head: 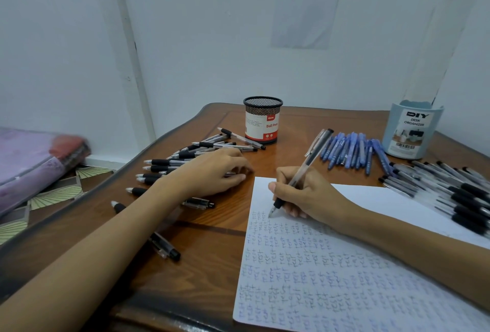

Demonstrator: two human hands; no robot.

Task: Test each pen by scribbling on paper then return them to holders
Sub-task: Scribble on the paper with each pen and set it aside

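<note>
My right hand (305, 194) grips a clear pen with a black grip (309, 159), its tip touching the white paper (331, 273) near the top of the rows of "test" scribbles. My left hand (212, 172) rests palm down, fingers loosely bent, over a spread of black-grip pens (185, 159) left of the paper. A black mesh pen holder (262, 119) with a red and white label stands behind them. A light blue desk organizer (412, 130) stands at the back right.
Several blue pens (352, 151) lie in a row beside the organizer, and more black-grip pens (450, 188) lie along the paper's right edge. The wooden table (201, 252) has a curved left edge. A purple bundle (31, 167) lies on the floor at left.
</note>
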